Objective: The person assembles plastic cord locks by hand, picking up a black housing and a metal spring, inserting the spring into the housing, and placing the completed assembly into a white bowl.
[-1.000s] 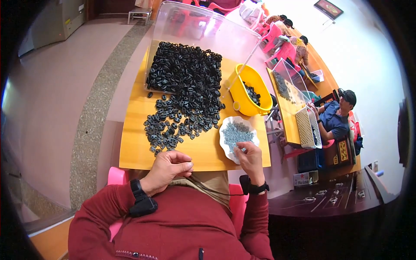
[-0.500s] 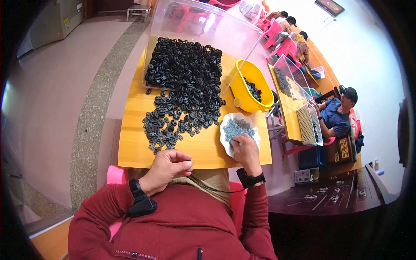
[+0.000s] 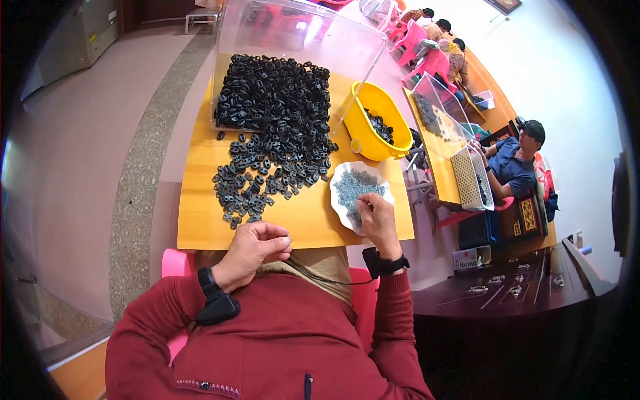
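Observation:
My left hand (image 3: 250,252) is at the table's near edge, thumb and forefinger pinched together; whatever they hold is too small to make out. Over a white bowl with a wavy rim (image 3: 337,203), my right hand (image 3: 379,221) has its fingertips pinched together, and I cannot see what is between them. Many tiny grey-blue pieces (image 3: 355,187) fill the bowl, too fine to tell apart. Beyond my left hand spreads a heap of small black plastic pieces with two holes (image 3: 273,110), spilling toward me over the wooden table (image 3: 300,223).
A clear plastic box (image 3: 350,43) lies behind the heap, its open side toward me. At the right stands a yellow tub (image 3: 363,137) holding black pieces. Farther right, a co-worker (image 3: 517,163) sits at another table beside a cream perforated basket (image 3: 467,177).
The whole view has shifted slightly, moving the table a little up and left. My right hand has lifted slightly from the pieces in the bowl. My left hand keeps its pinch.

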